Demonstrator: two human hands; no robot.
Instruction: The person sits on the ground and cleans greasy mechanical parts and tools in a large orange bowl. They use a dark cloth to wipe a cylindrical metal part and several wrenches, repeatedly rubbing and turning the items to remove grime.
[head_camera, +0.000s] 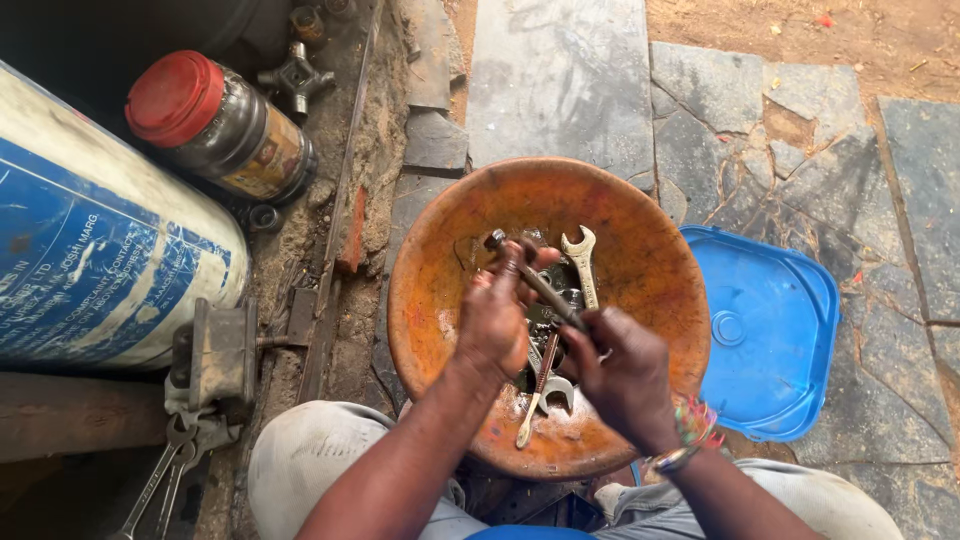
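Rough grey stone slabs (560, 80) and bare sandy dirt make up the ground seen from the head camera, with a wide rusty orange metal bowl (650, 260) set on them just in front of the seated person's knees. Over the bowl, the left hand (495, 320) is closed around the upper part of a long dark metal rod (535, 282), whose knobbed end pokes out above the fingers toward the bowl's far side. The right hand (625, 380), with coloured bands at its wrist, is closed on the rod's lower end, so the rod runs slantwise between both fists. Beneath the hands, in the bowl's bottom, lie several tools: a pale open-ended spanner (583, 262) pointing away from the person, a second spanner (555, 392) near the close rim, and a thin screwdriver (535, 400) lying beside it. Just right of the bowl, touching its edge, rests a blue plastic lid (770, 330). Left of it stand a white and blue drum (90, 240) on its side and a dark jar with a red cap (215, 120), with more spanners (160, 480) on the ground near the left knee.
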